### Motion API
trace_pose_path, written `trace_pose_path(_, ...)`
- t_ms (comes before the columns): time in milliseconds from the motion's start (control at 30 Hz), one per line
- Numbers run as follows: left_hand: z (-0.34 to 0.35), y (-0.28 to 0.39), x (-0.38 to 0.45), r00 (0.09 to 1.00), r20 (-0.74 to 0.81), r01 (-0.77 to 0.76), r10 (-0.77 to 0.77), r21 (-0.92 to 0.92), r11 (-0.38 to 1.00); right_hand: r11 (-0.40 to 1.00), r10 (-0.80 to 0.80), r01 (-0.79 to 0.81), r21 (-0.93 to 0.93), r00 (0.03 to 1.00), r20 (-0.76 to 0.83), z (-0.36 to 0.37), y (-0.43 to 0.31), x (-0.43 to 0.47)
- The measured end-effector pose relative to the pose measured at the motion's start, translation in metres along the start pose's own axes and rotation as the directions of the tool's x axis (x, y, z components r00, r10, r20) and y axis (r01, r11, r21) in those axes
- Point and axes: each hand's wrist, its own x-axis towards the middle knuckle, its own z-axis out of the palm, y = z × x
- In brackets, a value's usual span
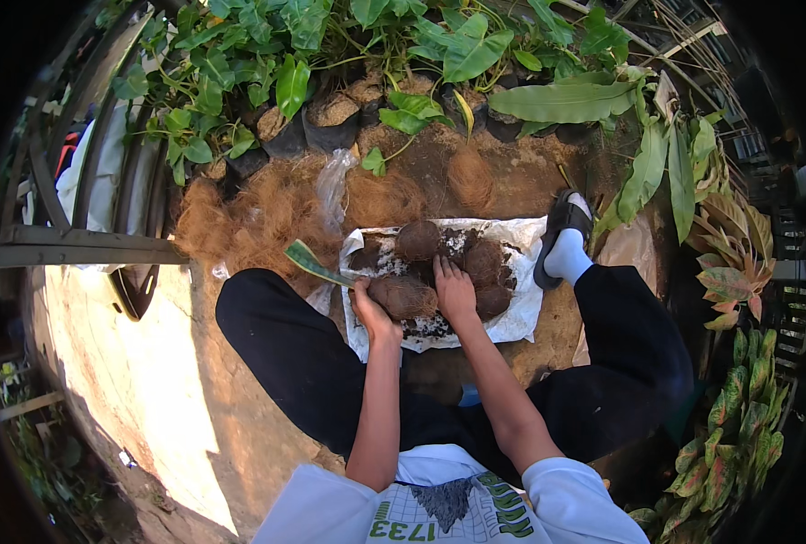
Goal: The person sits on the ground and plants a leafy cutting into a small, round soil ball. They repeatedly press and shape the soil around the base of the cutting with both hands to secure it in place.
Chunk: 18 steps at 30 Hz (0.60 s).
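My left hand (375,316) grips the stem end of a brown fibre-wrapped root ball (403,297). A green snake plant leaf with pale edges (313,264) sticks out from it to the upper left. My right hand (456,292) is laid beside the ball, fingers stretched forward over dark soil; its fingertips are partly lost among the balls. Further round balls lie around it: one (419,240) at the back and others (484,262) on the right. All rest on a white plastic sheet (522,234) strewn with dark soil and white bits.
Loose coconut fibre (260,217) is heaped at the left, with a clear plastic bag (335,187) beside it. Leafy plants in black grow bags (331,122) line the back. My sandalled foot (566,238) is at the sheet's right edge. A wooden slatted frame (83,246) stands left.
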Motion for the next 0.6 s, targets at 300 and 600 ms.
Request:
trace_pose_path(300, -0.002, 0.005, 0.001, 1.0, -0.03, 0.0, -0.003, -0.1, 0.995, 0.93, 0.109, -0.1, 0.353, 0.994, -0.005, 0.002, 0.009, -0.013)
trace_pose_path(600, 0.004, 0.002, -0.008, 0.996, -0.077, -0.043, 0.035, -0.106, 0.993, 0.55, 0.352, -0.342, 0.762, 0.922, 0.16, -0.05, 0.018, -0.028)
